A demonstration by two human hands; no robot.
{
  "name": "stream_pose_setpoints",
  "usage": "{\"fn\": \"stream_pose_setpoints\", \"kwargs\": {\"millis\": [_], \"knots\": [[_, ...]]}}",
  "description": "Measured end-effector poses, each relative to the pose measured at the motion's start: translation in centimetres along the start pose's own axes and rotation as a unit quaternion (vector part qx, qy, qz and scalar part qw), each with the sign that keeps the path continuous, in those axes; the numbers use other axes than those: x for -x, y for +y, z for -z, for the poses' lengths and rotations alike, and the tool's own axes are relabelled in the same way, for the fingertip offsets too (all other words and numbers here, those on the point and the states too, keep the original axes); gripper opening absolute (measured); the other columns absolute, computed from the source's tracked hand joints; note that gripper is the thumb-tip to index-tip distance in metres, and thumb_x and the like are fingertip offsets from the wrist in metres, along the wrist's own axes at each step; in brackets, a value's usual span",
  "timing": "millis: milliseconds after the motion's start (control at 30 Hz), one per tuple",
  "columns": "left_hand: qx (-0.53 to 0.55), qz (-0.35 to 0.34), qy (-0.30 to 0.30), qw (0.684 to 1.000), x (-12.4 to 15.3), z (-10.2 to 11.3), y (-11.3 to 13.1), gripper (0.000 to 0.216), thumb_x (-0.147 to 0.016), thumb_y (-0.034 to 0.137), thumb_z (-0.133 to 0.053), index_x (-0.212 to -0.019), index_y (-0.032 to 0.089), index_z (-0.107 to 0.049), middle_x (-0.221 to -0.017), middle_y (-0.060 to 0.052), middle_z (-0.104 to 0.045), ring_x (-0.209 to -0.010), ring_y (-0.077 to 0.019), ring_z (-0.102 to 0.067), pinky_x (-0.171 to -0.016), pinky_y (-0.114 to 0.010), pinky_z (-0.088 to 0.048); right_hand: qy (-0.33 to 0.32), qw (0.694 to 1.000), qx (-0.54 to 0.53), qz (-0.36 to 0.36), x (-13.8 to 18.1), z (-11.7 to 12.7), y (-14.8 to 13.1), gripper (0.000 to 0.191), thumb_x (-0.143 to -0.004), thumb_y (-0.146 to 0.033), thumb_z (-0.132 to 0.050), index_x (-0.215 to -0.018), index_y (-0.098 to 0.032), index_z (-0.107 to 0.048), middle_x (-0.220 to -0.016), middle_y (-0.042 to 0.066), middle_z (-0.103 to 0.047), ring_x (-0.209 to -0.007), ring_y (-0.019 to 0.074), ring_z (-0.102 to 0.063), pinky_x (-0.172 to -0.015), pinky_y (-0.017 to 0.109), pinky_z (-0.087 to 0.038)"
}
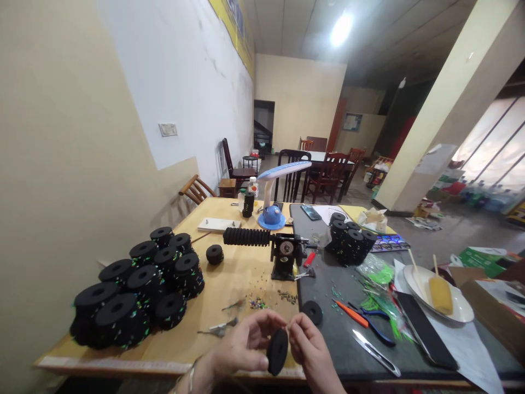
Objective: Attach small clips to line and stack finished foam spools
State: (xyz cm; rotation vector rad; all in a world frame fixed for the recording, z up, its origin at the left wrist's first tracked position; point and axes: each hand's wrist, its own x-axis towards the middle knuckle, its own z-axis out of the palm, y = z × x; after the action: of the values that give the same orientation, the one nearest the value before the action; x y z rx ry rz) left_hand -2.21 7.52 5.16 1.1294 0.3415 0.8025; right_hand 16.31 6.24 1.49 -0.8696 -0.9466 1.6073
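Observation:
My left hand [240,346] grips a black foam disc [278,352] with a centre hole, tilted on edge above the table's front. My right hand [308,342] is closed in a pinch at the disc's upper right rim; whatever lies between those fingertips is too small to make out. Just beyond the right hand, another foam disc [312,312] lies flat on the grey mat. Small coloured beads [257,302] and dark little pieces [287,296] are scattered past my fingers. Thin metal-tipped tools [221,328] lie beside my left hand.
Stacked black foam spools [139,279] crowd the left side. A black hand-cranked device [284,254] stands mid-table before a blue lamp [271,216]. At right are pliers [377,323], scissors-like tweezers [376,352], a dark phone [426,331], and a plate [461,309] with food.

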Motion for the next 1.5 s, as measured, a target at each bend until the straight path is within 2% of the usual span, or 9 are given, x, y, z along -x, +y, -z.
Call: {"fn": "stream_pose_setpoints", "kwargs": {"millis": [267, 467, 600, 733, 933, 1067, 1233, 1367, 1500], "knots": [[-0.028, 0.004, -0.024, 0.999, 0.7, 0.5, -0.7, 0.068, -0.06, 0.037, -0.084, -0.121, 0.02, -0.058, -0.111, -0.008, -0.058, -0.106, -0.0234, -0.052, -0.086, -0.03, -0.038, 0.053, 0.991, 0.085, 0.087, 0.0, 0.7, -1.6, 0.039, -0.08, -0.057, -0.066, -0.079, -0.02, -0.054, -0.053, -0.012, -0.032, -0.043, 0.0056, -0.022, -0.04, 0.018, -0.016], [-0.055, 0.034, -0.034, 0.997, 0.8, 0.4, -0.5, 0.072, -0.058, 0.041, -0.084, -0.121, 0.022, -0.057, -0.113, -0.007, -0.056, -0.107, -0.0251, -0.051, -0.085, -0.032, -0.037, 0.065, 0.989, 0.099, 0.084, 0.4, 0.4, -2.0, 0.04, -0.078, -0.06, -0.065, -0.078, -0.021, -0.054, -0.052, -0.012, -0.03, -0.042, 0.0061, -0.022, -0.04, 0.019, -0.016], [-0.083, 0.045, -0.032, 0.995, 0.9, 0.5, -0.4, 0.068, -0.058, 0.042, -0.083, -0.117, 0.022, -0.057, -0.112, -0.006, -0.056, -0.105, -0.0239, -0.052, -0.081, -0.03, -0.037, 0.088, 0.982, 0.126, 0.107, 0.9, 0.3, -3.8, 0.042, -0.077, -0.06, -0.066, -0.077, -0.02, -0.056, -0.054, -0.01, -0.033, -0.045, 0.007, -0.026, -0.042, 0.02, -0.018], [-0.097, 0.058, -0.032, 0.993, 0.9, 0.5, -0.4, 0.06, -0.058, 0.039, -0.083, -0.11, 0.021, -0.058, -0.109, -0.005, -0.056, -0.1, -0.0221, -0.053, -0.08, -0.029, -0.038, 0.082, 0.976, 0.16, 0.123, 0.9, 0.3, -4.9, 0.042, -0.079, -0.061, -0.064, -0.078, -0.019, -0.056, -0.056, -0.009, -0.036, -0.047, 0.0081, -0.028, -0.043, 0.022, -0.02], [-0.059, 0.018, -0.03, 0.998, 1.0, 0.1, -0.4, 0.069, -0.06, 0.043, -0.082, -0.12, 0.021, -0.055, -0.112, -0.008, -0.056, -0.104, -0.0233, -0.052, -0.084, -0.031, -0.038, 0.043, 0.979, 0.17, 0.104, 0.3, 0.9, -3.0, 0.041, -0.082, -0.06, -0.061, -0.08, -0.019, -0.056, -0.057, -0.009, -0.034, -0.048, 0.0084, -0.027, -0.043, 0.021, -0.018], [-0.044, -0.019, 0.001, 0.999, 0.9, -0.2, -0.5, 0.063, -0.063, 0.037, -0.082, -0.118, 0.023, -0.058, -0.113, -0.008, -0.058, -0.108, -0.0244, -0.052, -0.089, -0.033, -0.038, 0.023, 0.993, 0.103, 0.049, 0.8, 0.2, -1.2, 0.042, -0.079, -0.061, -0.064, -0.077, -0.021, -0.052, -0.053, -0.011, -0.03, -0.046, 0.0075, -0.021, -0.042, 0.02, -0.015], [-0.046, -0.052, 0.049, 0.996, 0.9, -0.7, -1.3, 0.057, -0.065, 0.033, -0.08, -0.117, 0.023, -0.059, -0.105, -0.007, -0.06, -0.097, -0.0227, -0.056, -0.085, -0.032, -0.041, 0.006, 1.0, 0.023, -0.016, 1.3, -1.2, 0.0, 0.046, -0.073, -0.063, -0.069, -0.073, -0.022, -0.048, -0.05, -0.013, -0.029, -0.042, 0.0057, -0.017, -0.04, 0.019, -0.011], [-0.033, -0.045, 0.046, 0.997, 1.1, -0.7, -1.9, 0.059, -0.063, 0.037, -0.08, -0.116, 0.022, -0.059, -0.1, -0.006, -0.06, -0.091, -0.0217, -0.055, -0.079, -0.03, -0.041, 0.033, 0.999, 0.008, -0.007, 1.0, -0.8, 0.2, 0.046, -0.072, -0.061, -0.071, -0.074, -0.022, -0.048, -0.049, -0.013, -0.029, -0.042, 0.0053, -0.017, -0.04, 0.019, -0.012], [-0.048, -0.035, 0.038, 0.998, 1.3, -0.3, -1.8, 0.062, -0.062, 0.043, -0.08, -0.115, 0.02, -0.058, -0.102, -0.007, -0.057, -0.093, -0.0221, -0.053, -0.079, -0.029, -0.039, 0.04, 0.999, 0.017, 0.031, 0.7, 0.1, -0.5, 0.041, -0.076, -0.058, -0.069, -0.077, -0.021, -0.05, -0.05, -0.013, -0.027, -0.042, 0.0054, -0.016, -0.04, 0.019, -0.012]]}}
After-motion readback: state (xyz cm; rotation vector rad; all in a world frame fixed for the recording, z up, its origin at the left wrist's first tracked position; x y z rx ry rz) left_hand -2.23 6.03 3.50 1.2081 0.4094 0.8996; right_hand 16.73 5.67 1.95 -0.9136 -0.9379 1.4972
